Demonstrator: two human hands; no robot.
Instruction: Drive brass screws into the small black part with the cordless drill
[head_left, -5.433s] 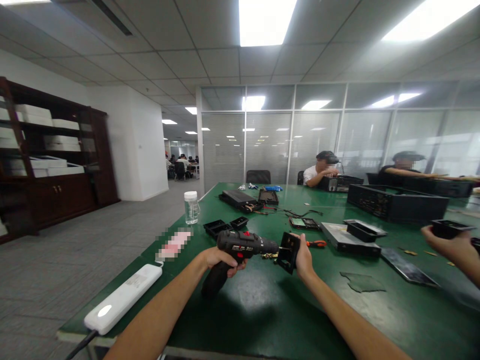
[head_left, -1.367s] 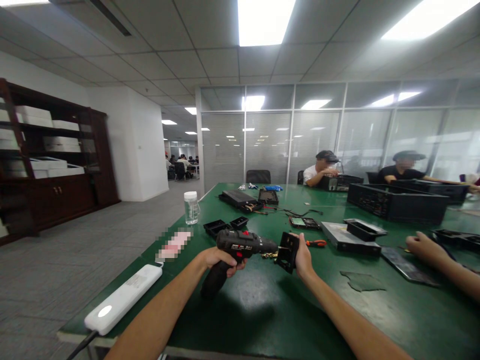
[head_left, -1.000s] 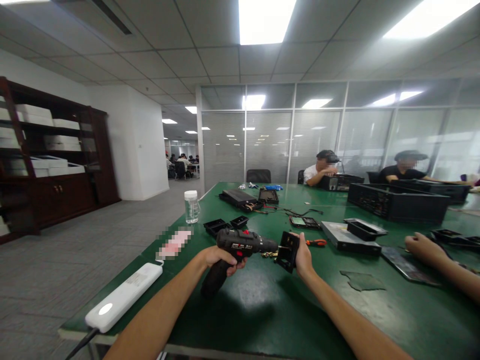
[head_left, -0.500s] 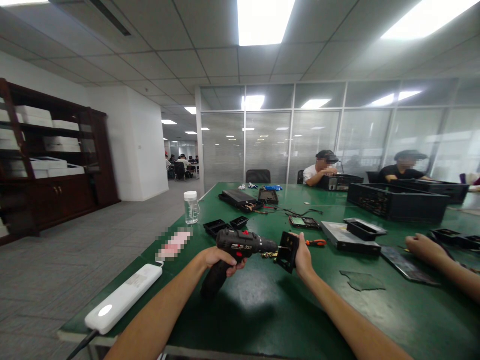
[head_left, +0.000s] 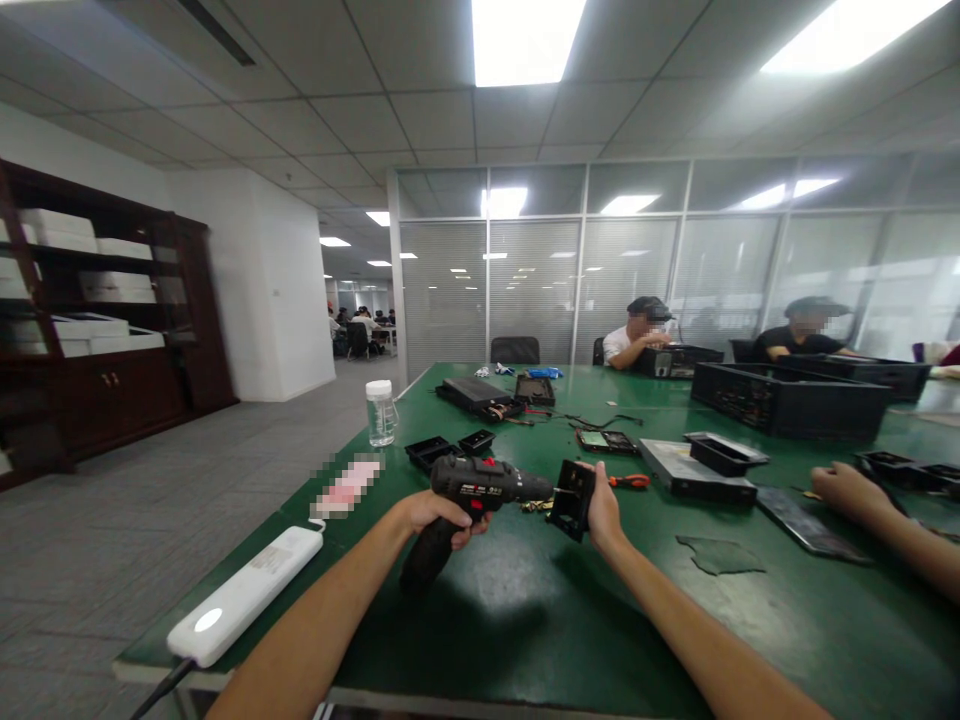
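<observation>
My left hand [head_left: 442,518] is wrapped round the grip of a black cordless drill [head_left: 480,482], which points to the right. In my right hand [head_left: 602,507] a black plastic part [head_left: 571,502] is held upright, its face towards the drill. The drill's bit reaches the part's face; whether it sits in a screw is too small to tell. Small brass-coloured pieces [head_left: 535,507] lie on the green table [head_left: 480,640] behind the drill's tip. Black trays [head_left: 429,452] rest beyond the drill.
A clear bottle [head_left: 381,415] and a white power strip [head_left: 247,595] are on the left. An orange-handled tool [head_left: 628,482], a silver drive [head_left: 694,475] and a large black case [head_left: 787,403] lie right. Another person's hand [head_left: 847,490] rests at the right; two people sit across.
The whole view has shifted slightly. Both hands keep their holds, and the drill and the black part stay almost in the same place relative to each other.
</observation>
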